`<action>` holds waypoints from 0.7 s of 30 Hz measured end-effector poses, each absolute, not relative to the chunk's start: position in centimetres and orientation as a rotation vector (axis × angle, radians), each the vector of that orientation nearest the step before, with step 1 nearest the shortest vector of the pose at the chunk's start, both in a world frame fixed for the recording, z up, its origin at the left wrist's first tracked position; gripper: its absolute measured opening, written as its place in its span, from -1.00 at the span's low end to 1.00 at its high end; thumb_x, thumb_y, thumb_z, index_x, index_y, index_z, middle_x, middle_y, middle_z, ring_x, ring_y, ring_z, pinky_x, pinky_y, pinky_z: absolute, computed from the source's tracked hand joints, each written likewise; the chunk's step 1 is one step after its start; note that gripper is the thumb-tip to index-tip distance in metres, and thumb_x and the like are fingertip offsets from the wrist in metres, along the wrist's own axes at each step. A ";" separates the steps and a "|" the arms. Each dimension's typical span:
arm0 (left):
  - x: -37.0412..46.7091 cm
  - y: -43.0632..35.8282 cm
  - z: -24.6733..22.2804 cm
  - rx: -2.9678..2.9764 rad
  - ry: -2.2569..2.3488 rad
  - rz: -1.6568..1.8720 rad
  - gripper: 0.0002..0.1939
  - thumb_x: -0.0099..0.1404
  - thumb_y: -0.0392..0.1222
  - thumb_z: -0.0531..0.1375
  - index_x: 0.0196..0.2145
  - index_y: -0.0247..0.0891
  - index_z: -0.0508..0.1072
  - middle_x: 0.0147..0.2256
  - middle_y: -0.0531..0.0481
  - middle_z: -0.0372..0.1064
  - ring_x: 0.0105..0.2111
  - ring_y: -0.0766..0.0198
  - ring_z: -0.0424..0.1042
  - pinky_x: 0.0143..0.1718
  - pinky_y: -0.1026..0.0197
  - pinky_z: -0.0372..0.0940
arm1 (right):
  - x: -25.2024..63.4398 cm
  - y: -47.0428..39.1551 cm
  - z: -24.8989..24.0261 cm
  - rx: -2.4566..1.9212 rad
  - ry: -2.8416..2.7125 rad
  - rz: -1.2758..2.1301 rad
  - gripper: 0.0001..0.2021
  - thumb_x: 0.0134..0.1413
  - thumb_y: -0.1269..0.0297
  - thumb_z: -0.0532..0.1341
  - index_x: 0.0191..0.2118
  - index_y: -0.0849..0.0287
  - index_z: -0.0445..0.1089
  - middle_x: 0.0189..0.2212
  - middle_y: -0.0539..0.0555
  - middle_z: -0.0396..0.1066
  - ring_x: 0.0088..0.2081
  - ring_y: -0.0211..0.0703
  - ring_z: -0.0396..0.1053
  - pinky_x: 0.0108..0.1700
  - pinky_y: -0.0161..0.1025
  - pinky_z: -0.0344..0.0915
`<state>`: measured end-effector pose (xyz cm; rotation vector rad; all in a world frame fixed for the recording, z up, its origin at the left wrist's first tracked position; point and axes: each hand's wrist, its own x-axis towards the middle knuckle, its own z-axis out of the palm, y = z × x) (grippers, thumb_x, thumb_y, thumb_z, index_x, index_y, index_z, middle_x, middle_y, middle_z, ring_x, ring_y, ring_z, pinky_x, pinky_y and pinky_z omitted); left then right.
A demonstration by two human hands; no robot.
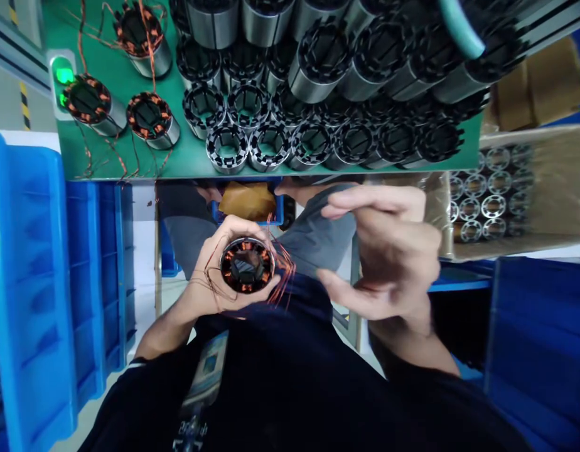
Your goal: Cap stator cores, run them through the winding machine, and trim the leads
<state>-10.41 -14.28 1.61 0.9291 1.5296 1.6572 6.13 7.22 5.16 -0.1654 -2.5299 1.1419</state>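
My left hand [206, 290] is wrapped round a motor stator [247, 288] in front of my lap. Copper coils line the inside of the stator's ring, whose open end faces up. Loose copper wires [285, 271] hang from its right side, and a few thin ones loop over my left fingers. To the right of the stator, apart from it, my right hand [393, 251] is raised with thumb and fingers spread. Nothing shows between those fingers. The stator's lower body is hidden by my left hand.
On the green bench [196, 164] stand several wound stators [151, 119] at left and stacked bare stators [268, 145]. Blue bins [31, 282] line the left side. A cardboard box [558, 188] holding metal cores is at right. A light-blue tube [462, 28] hangs above the bench.
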 end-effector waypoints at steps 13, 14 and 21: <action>-10.6 -13.5 0.4 0.770 1.573 1.536 -0.28 0.26 0.31 0.65 0.23 0.02 0.61 0.13 -0.16 0.62 0.13 -0.16 0.71 0.19 -0.26 0.72 | 7.4 4.4 4.2 -0.138 -2.564 0.926 -0.50 0.54 0.55 0.36 0.44 0.04 0.53 -0.01 0.13 0.71 -0.05 -0.05 0.67 0.08 -0.06 0.67; -10.7 -13.3 0.1 0.795 1.538 1.562 -0.34 0.27 0.25 0.66 0.18 0.00 0.61 0.06 -0.13 0.63 0.07 -0.10 0.73 0.15 -0.18 0.72 | 7.8 4.7 4.2 -0.081 -2.558 0.967 -0.57 0.55 0.52 0.37 0.38 0.06 0.56 -0.05 0.12 0.70 -0.07 -0.06 0.65 0.05 -0.06 0.66; -9.6 -10.4 -3.3 0.636 1.222 1.645 -0.14 -0.02 0.50 0.68 -0.03 -0.06 0.48 -0.21 0.03 0.56 -0.44 0.27 0.53 -0.43 0.16 0.48 | 6.4 2.0 2.2 -0.123 -1.919 1.858 -0.66 0.78 0.03 -0.05 0.00 -0.04 0.41 -0.17 0.17 0.55 -0.25 0.01 0.52 -0.17 0.03 0.59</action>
